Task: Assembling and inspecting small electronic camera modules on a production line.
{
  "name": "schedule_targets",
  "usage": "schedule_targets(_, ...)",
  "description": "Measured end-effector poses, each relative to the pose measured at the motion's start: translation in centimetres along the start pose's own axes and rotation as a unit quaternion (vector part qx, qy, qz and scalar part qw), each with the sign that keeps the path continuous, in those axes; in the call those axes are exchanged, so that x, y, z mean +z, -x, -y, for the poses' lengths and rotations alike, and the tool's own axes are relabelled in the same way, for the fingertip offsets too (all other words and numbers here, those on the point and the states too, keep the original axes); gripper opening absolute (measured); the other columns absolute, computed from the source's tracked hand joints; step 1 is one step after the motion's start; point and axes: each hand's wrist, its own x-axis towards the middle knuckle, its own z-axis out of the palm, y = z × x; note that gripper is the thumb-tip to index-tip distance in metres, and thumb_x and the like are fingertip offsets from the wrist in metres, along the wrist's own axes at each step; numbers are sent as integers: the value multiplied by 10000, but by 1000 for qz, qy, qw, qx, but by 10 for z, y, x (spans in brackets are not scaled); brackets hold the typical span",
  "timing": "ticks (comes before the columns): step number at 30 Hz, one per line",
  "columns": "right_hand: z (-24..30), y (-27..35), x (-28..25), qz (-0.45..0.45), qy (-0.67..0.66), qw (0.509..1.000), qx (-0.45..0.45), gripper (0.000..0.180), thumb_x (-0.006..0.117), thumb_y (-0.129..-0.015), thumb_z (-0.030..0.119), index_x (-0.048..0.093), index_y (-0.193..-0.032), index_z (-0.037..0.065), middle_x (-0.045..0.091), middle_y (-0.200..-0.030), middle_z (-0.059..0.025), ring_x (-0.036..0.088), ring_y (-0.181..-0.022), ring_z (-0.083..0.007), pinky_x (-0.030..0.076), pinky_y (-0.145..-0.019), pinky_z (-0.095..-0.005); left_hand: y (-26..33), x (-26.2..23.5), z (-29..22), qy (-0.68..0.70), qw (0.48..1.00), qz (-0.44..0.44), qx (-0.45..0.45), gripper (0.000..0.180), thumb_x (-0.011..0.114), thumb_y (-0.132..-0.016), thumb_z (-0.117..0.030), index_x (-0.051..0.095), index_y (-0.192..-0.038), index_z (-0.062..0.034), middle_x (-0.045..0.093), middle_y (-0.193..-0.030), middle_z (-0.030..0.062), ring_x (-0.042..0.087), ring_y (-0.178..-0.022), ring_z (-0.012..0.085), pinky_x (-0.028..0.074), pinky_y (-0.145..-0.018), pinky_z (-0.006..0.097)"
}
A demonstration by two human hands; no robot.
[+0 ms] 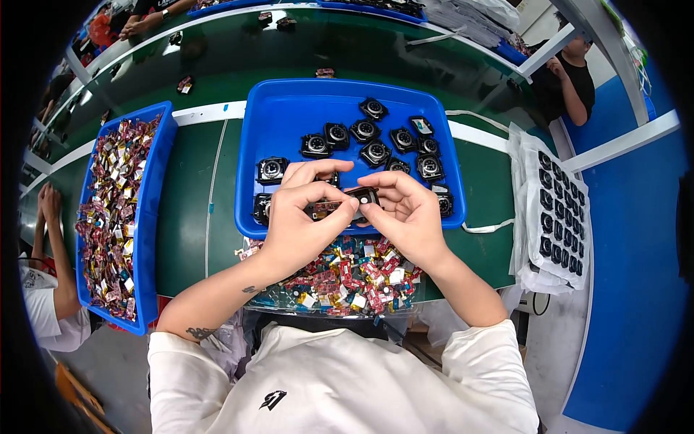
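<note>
Between my hands, over the near edge of a blue tray (347,85), is a small black watch case (370,194) with a pale round spot inside. My right hand (408,217) has its fingers curled around the case, thumb on its near side. My left hand (303,210) is closed in a pinch, thumb and index fingertip meeting at the case's left edge. Below the left fingers shows a small reddish-gold electronic part (322,209); whether it hangs from the case is hidden. Several black watch cases with round backs (375,152) lie in the tray.
Close to my body, a clear tray (271,298) holds loose red, yellow and white electronic parts (354,278). A long blue bin (148,239) at left is heaped with similar parts. White trays of black cases (560,210) stack at right. Other people sit around the green bench.
</note>
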Motion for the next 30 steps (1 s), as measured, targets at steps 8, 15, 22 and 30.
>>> schedule_targets(8,-7,2,2,1,2,1000,-30,246,571,-832,-39,512,-1071,-27,590,-987,-96,590,-891,-102,504,-728,-204,1,0,4,1,1000,-7,-16,40,679,-701,-78,679,-727,-48,641,-1073,94,521,-987,222,397,-866,338)
schedule_targets(15,-1,5,1,11,43,999,0,265,566,-845,-41,497,-1101,-40,600,-1029,-120,599,-923,-133,518,-789,-238,1,1,1,4,999,5,-40,46,672,-699,-73,678,-732,-43,642,-1075,92,525,-995,211,395,-874,336)
schedule_targets(22,-8,5,4,-10,33,999,-14,216,566,-856,-11,516,-1065,-34,623,-979,-131,623,-893,-147,560,-728,-256,1,1,0,15,998,1,-58,49,680,-708,-77,679,-740,-40,655,-1046,84,533,-991,205,402,-870,339)
schedule_targets(30,-7,4,4,-78,-46,996,-24,94,583,-841,-21,551,-929,-17,630,-898,-108,633,-814,-117,567,-652,-234,3,5,-2,18,999,11,-36,111,716,-719,-100,705,-818,-51,658,-1035,96,564,-918,191,435,-806,319)
